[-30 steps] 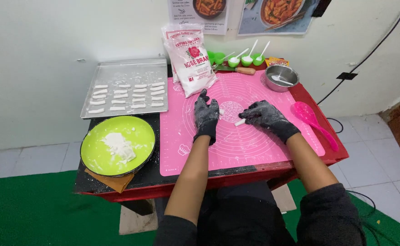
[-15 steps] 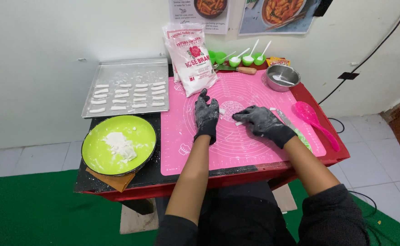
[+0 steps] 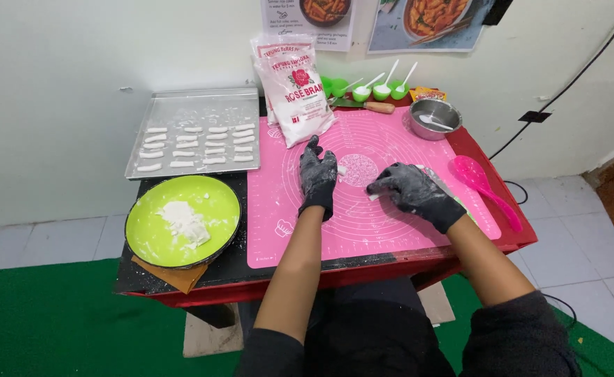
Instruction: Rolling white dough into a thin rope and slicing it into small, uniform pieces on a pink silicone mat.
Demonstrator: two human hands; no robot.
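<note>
Since a second ago, right hand [image 3: 413, 193] has drawn back from mat centre; I see its fingers closed on a white dough piece [image 3: 375, 197]. Left hand [image 3: 319, 174] rests flat, open, on pink mat [image 3: 391, 230], another dough bit [image 3: 342, 169] just beside it

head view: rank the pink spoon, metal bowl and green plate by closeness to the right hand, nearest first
1. Pink spoon, just to the outer side of the right hand, at the mat's right edge.
2. Metal bowl, beyond the hand, toward the wall.
3. Green plate, far across on the left, past the left hand.
</note>
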